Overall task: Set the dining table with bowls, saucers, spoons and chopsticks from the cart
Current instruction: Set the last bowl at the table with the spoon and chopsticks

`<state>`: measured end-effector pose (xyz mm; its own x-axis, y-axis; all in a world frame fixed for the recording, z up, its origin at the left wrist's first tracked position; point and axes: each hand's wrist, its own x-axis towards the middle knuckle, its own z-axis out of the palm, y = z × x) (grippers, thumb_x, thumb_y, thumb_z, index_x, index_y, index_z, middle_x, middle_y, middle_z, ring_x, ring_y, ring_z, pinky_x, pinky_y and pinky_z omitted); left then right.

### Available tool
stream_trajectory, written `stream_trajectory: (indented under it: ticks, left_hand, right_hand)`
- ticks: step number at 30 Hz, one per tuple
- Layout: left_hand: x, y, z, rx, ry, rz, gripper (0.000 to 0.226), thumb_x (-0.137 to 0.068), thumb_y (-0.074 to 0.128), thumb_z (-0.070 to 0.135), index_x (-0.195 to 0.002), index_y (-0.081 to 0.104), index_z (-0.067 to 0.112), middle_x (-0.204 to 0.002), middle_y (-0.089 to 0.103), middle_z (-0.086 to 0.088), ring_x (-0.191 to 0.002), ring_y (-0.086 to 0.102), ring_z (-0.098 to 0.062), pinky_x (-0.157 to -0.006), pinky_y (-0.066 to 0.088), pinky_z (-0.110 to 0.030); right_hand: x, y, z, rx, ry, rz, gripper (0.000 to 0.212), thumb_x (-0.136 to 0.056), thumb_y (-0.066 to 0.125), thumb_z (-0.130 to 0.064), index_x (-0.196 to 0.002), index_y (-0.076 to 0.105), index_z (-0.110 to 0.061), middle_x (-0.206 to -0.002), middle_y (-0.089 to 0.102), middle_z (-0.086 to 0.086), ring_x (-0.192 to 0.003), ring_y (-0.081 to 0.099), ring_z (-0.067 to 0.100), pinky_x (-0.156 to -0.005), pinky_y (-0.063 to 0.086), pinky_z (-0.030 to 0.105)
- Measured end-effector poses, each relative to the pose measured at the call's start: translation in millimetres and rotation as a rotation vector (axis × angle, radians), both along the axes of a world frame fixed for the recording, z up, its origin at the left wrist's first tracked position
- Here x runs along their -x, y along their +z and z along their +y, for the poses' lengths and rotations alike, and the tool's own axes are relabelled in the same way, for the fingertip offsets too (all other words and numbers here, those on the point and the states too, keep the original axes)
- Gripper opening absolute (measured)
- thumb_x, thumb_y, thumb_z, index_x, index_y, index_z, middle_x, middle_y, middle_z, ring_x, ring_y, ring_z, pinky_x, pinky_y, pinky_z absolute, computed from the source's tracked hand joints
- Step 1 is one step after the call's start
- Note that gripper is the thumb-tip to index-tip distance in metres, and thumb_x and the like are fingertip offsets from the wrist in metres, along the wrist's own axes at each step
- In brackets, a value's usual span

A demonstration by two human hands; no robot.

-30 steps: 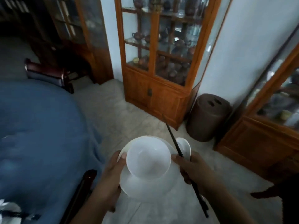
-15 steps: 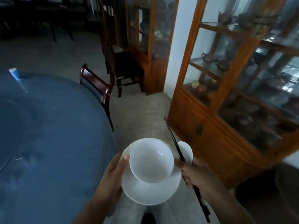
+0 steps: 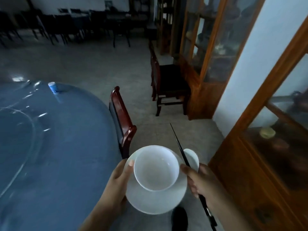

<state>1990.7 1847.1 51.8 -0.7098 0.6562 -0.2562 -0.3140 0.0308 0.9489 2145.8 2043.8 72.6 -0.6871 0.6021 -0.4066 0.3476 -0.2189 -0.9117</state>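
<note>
Your left hand (image 3: 116,184) grips one white saucer (image 3: 156,202) by its left rim, thumb on top and fingers curled beneath. One white bowl (image 3: 156,169) stands upright on that saucer, round, smooth, glossy and empty. Your right hand (image 3: 203,182) is clenched round slim dark chopsticks (image 3: 179,145) and one white spoon (image 3: 191,157), its thumb touching the saucer's right edge. The chopsticks lie so close together that you cannot count them; they point away from you, thick ends sticking out below the fist. The spoon's oval scoop shows just beyond the knuckles, beside the bowl. All of this is held in the air, just off the edge of the round counter (image 3: 66,155), which is draped in blue cloth. On the counter lie one clear glass turntable (image 3: 16,130) and one small blue-and-white cylinder (image 3: 53,87). One glossy red-brown wooden chair (image 3: 122,119) is tucked against the counter; a second, darker chair (image 3: 168,80) stands by a glass-fronted wooden cabinet (image 3: 208,64)
</note>
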Motion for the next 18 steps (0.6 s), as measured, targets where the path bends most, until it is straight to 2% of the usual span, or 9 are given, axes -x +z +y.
stream_trajectory:
  ticks: [3, 5, 9, 12, 15, 18]
  left_hand:
    - [43.1, 0.0, 62.8, -0.014, 0.071, -0.004, 0.049, -0.089, 0.06, 0.063, -0.127, 0.065, 0.032, -0.122, 0.072, -0.005, -0.108, 0.072, -0.03, -0.076, 0.059, -0.038]
    - [69.7, 4.9, 98.3, -0.021, 0.138, -0.001, 0.052, -0.089, 0.059, 0.063, -0.131, 0.062, 0.033, -0.124, 0.071, -0.005, -0.11, 0.071, -0.029, -0.077, 0.059, -0.041]
    - [124.0, 14.9, 149.8, -0.019, 0.293, 0.003, 0.049, -0.089, 0.057, 0.063, -0.126, 0.065, 0.031, -0.12, 0.073, -0.005, -0.106, 0.072, -0.029, -0.075, 0.06, -0.037]
    - [165.6, 13.7, 172.6, -0.013, 0.405, 0.014, 0.046, -0.092, 0.053, 0.059, -0.126, 0.065, 0.03, -0.12, 0.073, -0.005, -0.105, 0.072, -0.027, -0.073, 0.06, -0.036]
    - [209.8, 5.5, 185.1, 0.0, 0.544, 0.034, 0.042, -0.09, 0.053, 0.059, -0.117, 0.069, 0.031, -0.111, 0.075, -0.003, -0.094, 0.075, -0.023, -0.063, 0.058, -0.029]
    - [260.1, -11.3, 187.3, -0.02, 0.65, 0.019, 0.048, -0.088, 0.057, 0.061, -0.117, 0.068, 0.025, -0.108, 0.075, -0.007, -0.09, 0.074, -0.023, -0.062, 0.057, -0.027]
  right_hand:
    - [62.0, 2.2, 75.3, -0.015, 0.073, 0.021, 0.027, -0.09, 0.069, -0.028, -0.069, 0.059, -0.015, -0.049, 0.039, 0.004, -0.039, 0.034, 0.016, -0.042, 0.028, 0.028]
    - [103.8, 11.1, 119.3, -0.033, 0.142, 0.011, 0.03, -0.088, 0.069, -0.028, -0.06, 0.061, -0.024, -0.049, 0.037, 0.001, -0.038, 0.034, 0.015, -0.042, 0.027, 0.028]
    - [191.5, 29.2, 186.3, -0.062, 0.322, 0.03, 0.041, -0.091, 0.067, -0.023, -0.051, 0.057, -0.025, -0.045, 0.034, -0.003, -0.036, 0.029, 0.013, -0.039, 0.025, 0.023]
    - [258.8, 28.9, 216.7, -0.051, 0.431, 0.032, 0.042, -0.092, 0.065, -0.018, -0.051, 0.056, -0.025, -0.046, 0.032, -0.004, -0.036, 0.026, 0.013, -0.038, 0.023, 0.021]
    - [331.8, 16.3, 234.5, -0.05, 0.538, 0.018, 0.038, -0.092, 0.065, -0.016, -0.056, 0.052, -0.021, -0.046, 0.032, -0.002, -0.036, 0.025, 0.014, -0.039, 0.023, 0.022]
    - [411.7, 0.0, 239.5, -0.08, 0.639, 0.005, 0.031, -0.092, 0.067, -0.016, -0.065, 0.051, -0.01, -0.045, 0.034, 0.002, -0.035, 0.027, 0.015, -0.039, 0.023, 0.024]
